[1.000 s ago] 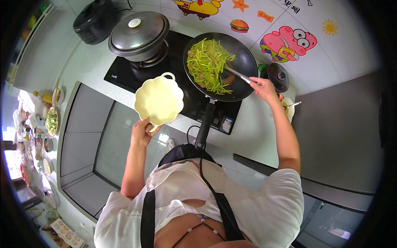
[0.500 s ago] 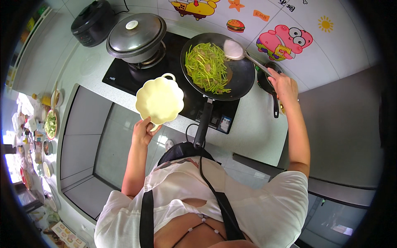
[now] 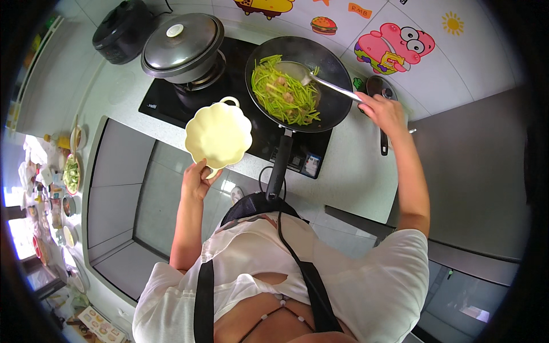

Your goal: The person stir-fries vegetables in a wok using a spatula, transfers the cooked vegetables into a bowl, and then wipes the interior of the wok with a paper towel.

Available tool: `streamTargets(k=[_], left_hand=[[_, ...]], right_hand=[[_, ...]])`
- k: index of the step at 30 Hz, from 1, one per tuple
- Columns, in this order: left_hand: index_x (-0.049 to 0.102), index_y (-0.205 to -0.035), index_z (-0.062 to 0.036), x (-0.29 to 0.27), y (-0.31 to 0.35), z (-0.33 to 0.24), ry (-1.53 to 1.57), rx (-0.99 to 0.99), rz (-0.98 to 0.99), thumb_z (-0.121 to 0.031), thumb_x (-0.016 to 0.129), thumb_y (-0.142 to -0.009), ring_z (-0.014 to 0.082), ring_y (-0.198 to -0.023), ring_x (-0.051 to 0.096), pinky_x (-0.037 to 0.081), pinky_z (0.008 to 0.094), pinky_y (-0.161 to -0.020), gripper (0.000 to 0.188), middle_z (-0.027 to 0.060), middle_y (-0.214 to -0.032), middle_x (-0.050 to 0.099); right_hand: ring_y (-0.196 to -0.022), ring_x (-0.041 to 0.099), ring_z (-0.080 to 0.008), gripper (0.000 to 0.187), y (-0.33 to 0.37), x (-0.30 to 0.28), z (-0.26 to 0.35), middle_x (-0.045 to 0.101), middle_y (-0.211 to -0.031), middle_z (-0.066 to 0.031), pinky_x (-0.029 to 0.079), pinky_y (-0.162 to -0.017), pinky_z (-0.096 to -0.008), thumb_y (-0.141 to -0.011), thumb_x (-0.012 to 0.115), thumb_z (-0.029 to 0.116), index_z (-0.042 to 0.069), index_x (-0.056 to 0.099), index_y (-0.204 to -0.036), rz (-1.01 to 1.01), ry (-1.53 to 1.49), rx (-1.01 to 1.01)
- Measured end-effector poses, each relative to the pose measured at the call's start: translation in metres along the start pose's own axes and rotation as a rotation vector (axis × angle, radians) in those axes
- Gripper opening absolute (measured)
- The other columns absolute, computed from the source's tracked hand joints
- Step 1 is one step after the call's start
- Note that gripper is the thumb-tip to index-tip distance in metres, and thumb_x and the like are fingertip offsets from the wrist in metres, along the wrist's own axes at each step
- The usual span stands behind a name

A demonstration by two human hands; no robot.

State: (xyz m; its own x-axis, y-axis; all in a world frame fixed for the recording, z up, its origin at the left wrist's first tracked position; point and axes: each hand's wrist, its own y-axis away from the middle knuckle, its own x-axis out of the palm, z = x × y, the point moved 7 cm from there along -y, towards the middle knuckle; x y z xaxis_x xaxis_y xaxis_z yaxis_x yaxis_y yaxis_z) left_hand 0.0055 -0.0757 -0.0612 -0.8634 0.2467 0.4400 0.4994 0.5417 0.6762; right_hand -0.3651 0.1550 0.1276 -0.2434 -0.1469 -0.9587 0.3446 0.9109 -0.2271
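My left hand [image 3: 200,178] is closed on the near handle of a pale yellow scalloped bowl [image 3: 218,135], which is bare inside and held beside the wok. In my right hand [image 3: 384,114] is the handle of a metal spatula [image 3: 334,87]. Its blade rests among thin green stalks with small brownish meat pieces, the stir-fry [image 3: 283,97], heaped in the left part of a black wok [image 3: 334,111]. The wok stands on the right side of the hob, its black handle [image 3: 279,166] pointing toward me.
A lidded pot [image 3: 182,48] stands on the left of the black hob [image 3: 166,103], with a dark rice cooker [image 3: 123,31] behind it. Right of the wok lies a small dark pan [image 3: 382,88]. Plates of food, including chopped greens [image 3: 71,174], line the left counter.
The spatula blade has moved left from the wok's far right edge into the green stalks, and my right hand has shifted slightly left. The bowl stays in my left hand.
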Motion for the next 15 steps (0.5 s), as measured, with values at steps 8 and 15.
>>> streamTargets(k=[8, 15], left_hand=[[0.049, -0.09, 0.0036, -0.005, -0.004, 0.002, 0.026, -0.012, 0.0, -0.004, 0.044, -0.085, 0.0041, -0.041, 0.031, 0.055, 0.038, -0.07, 0.011, -0.0046, -0.052, 0.032], [0.049, -0.091, 0.0039, -0.011, 0.004, -0.002, 0.021, 0.006, -0.049, -0.004, 0.043, -0.085, 0.0038, -0.041, 0.031, 0.055, 0.0385, -0.071, 0.012, -0.0045, -0.053, 0.033]], right_hand=[[-0.063, 0.057, -0.0288, 0.025, -0.007, -0.051, -0.058, 0.061, -0.073, -0.0097, 0.046, -0.055, -0.0369, -0.076, 0.062, 0.026, 0.02, 0.063, -0.1, 0.183, -0.1, 0.127], [-0.041, 0.044, -0.0096, 0.021, -0.042, -0.024, -0.072, 0.055, -0.057, -0.0033, 0.036, -0.04, -0.0255, -0.077, 0.059, 0.016, 0.01, 0.065, -0.097, 0.797, -0.349, 0.501]])
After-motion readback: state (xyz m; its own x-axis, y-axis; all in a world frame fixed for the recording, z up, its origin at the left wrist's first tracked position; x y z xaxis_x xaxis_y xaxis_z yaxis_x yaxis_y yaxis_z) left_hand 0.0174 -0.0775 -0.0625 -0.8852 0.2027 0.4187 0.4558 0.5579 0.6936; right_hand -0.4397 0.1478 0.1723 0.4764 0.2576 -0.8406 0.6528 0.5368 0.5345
